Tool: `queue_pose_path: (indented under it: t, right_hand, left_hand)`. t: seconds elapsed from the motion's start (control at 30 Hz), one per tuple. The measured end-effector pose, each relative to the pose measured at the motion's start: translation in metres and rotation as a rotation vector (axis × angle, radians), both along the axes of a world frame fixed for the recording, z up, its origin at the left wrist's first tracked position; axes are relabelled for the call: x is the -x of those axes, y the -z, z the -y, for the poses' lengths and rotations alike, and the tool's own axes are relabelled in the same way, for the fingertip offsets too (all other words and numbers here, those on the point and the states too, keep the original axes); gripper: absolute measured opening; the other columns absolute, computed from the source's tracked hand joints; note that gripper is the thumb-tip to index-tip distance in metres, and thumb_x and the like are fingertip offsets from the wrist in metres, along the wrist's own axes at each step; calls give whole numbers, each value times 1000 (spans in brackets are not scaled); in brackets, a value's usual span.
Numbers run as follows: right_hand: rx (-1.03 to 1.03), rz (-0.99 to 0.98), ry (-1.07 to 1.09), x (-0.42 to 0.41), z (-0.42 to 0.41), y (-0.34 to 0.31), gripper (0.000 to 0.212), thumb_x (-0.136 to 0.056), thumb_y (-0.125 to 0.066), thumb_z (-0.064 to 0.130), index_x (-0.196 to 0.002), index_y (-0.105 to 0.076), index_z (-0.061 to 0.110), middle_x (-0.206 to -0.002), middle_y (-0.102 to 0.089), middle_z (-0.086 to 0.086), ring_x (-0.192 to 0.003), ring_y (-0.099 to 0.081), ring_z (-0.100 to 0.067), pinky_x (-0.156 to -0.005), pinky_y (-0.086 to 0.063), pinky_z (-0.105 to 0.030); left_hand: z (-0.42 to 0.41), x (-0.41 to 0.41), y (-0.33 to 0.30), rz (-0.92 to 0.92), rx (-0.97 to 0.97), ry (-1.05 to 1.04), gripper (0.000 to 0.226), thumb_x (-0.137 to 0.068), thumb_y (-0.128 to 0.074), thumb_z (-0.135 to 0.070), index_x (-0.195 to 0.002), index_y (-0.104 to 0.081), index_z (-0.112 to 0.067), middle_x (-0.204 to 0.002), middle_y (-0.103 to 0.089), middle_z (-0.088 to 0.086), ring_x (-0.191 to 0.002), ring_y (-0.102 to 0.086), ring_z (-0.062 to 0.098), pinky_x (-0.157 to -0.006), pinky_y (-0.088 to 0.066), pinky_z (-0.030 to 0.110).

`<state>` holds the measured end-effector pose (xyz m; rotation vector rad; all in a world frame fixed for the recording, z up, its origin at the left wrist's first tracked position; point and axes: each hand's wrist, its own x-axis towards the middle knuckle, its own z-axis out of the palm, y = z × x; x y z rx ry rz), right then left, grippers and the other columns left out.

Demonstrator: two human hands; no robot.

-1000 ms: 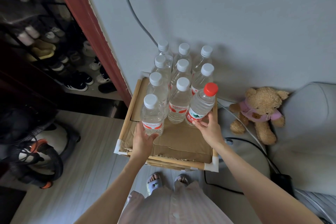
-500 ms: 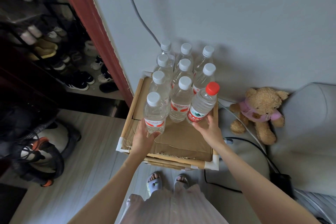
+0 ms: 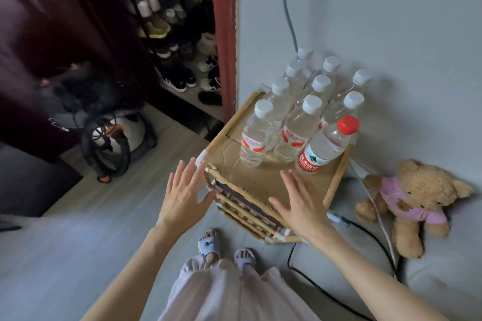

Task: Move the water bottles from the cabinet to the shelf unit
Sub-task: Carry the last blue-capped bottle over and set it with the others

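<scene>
Several clear water bottles stand in rows on the cardboard top of a small wooden-framed shelf unit (image 3: 263,180) against the wall. The front row holds a white-capped bottle (image 3: 255,138), a second white-capped bottle (image 3: 297,133) and a red-capped bottle (image 3: 326,146). My left hand (image 3: 184,193) hovers open just off the unit's front left corner. My right hand (image 3: 302,203) is open, palm down, over the unit's front edge, a little short of the red-capped bottle. Neither hand touches a bottle.
A teddy bear (image 3: 414,198) in a pink shirt sits to the right on a pale cushion. Black and white cables (image 3: 375,237) trail beside the unit. A vacuum cleaner (image 3: 114,143) stands at left; a shoe rack (image 3: 177,41) fills the dark doorway behind a red frame.
Both hands have let go of the front bottles and drawn back toward me, fingers spread. My view has swung left and pulled away from the shelf unit.
</scene>
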<state>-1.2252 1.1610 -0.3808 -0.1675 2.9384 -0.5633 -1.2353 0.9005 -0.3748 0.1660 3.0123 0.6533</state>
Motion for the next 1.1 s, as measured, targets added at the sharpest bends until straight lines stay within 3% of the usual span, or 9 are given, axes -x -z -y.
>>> queue_pose_path:
  t: [0.13,0.3,0.5,0.57,0.67,0.77,0.97,1.1]
  right_hand:
    - [41,11,-227,-3,42,1,79,-77,-23,65,-143,-18,21,-152,-21,-9,-141,-17,-26,-114,-6,-40]
    - [-16,-36,-517,-14,123,-9,69,-79,-35,60,-135,-37,19,-137,-47,-12,-126,-44,-31,-107,-31,-46]
    - [-53,-28,-900,-67,258,-17,77,-81,-20,69,-139,-32,20,-143,-39,-13,-132,-37,-31,-108,-23,-48]
    - [-32,-30,-1021,-100,312,-17,80,-81,-14,72,-139,-32,20,-143,-39,-13,-133,-35,-31,-109,-20,-47]
    - [14,9,-1193,-165,390,-14,77,-79,-26,67,-140,-30,20,-146,-35,-12,-136,-29,-30,-112,-15,-45]
    - [49,11,-1376,-237,458,-10,75,-78,-25,63,-141,-26,22,-148,-30,-10,-139,-23,-27,-114,-10,-42]
    - [64,-2,-1735,-379,574,-7,72,-80,-27,61,-139,-32,19,-145,-36,-13,-136,-30,-30,-112,-14,-43]
    - [61,-18,-1919,-452,645,-6,74,-80,-25,63,-140,-30,19,-146,-34,-13,-137,-29,-30,-113,-14,-43]
  left_hand:
    - [32,-53,-8,-32,57,-153,62,-85,-57,-36,-138,-30,-20,-146,-32,14,-138,-18,36,-110,-23,55]
    - [76,-143,-1,51,92,-409,62,-85,-28,-54,-140,-24,-26,-149,-28,10,-139,-16,36,-109,-21,50]
    - [145,-269,3,80,0,-857,66,-81,-28,-56,-138,-31,-25,-148,-31,10,-138,-21,36,-108,-22,50]
    - [169,-320,5,77,-37,-1005,66,-79,-29,-56,-137,-33,-24,-146,-33,11,-137,-23,36,-108,-23,51]
    - [204,-401,11,83,-62,-1213,68,-78,-29,-57,-136,-37,-22,-145,-35,12,-135,-25,38,-106,-25,54]
    - [230,-478,15,90,-84,-1413,74,-74,-24,-60,-138,-33,-23,-149,-28,10,-139,-16,33,-111,-16,50]
    - [263,-610,12,98,-107,-1788,80,-70,-14,-64,-141,-22,-27,-153,-18,6,-142,-7,26,-114,-9,41]
    - [287,-670,15,99,-107,-1963,80,-71,-14,-64,-141,-23,-27,-152,-19,8,-142,-9,28,-114,-12,40]
